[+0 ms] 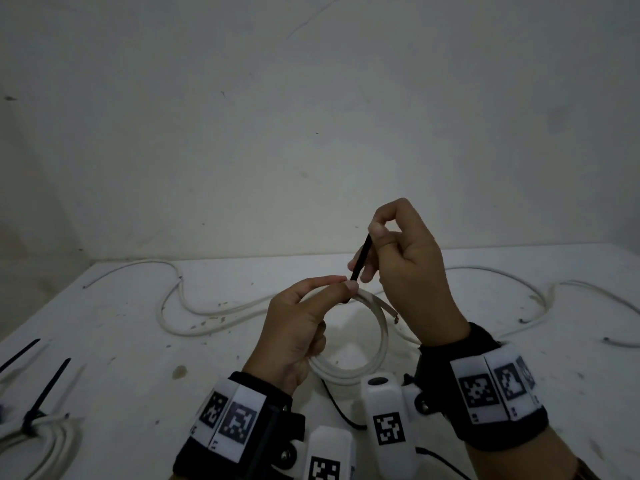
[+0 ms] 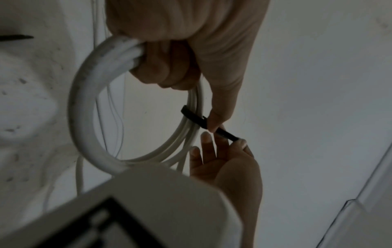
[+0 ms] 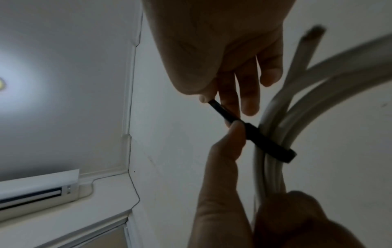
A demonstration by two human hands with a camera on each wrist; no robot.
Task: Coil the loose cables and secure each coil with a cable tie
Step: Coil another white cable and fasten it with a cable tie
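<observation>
A white cable coil of several turns is held above the table. My left hand grips the coil, its lower fingers curled round the strands and its forefinger and thumb at the head of a black cable tie. The tie is looped round the strands. My right hand pinches the tie's free tail between thumb and forefinger, above and to the right of the left hand. The coil's cut end sticks out to the right.
A loose white cable snakes across the back left of the table, another loose cable lies at the back right. A tied coil with a black tie sits at the front left, and a spare black tie lies beside it.
</observation>
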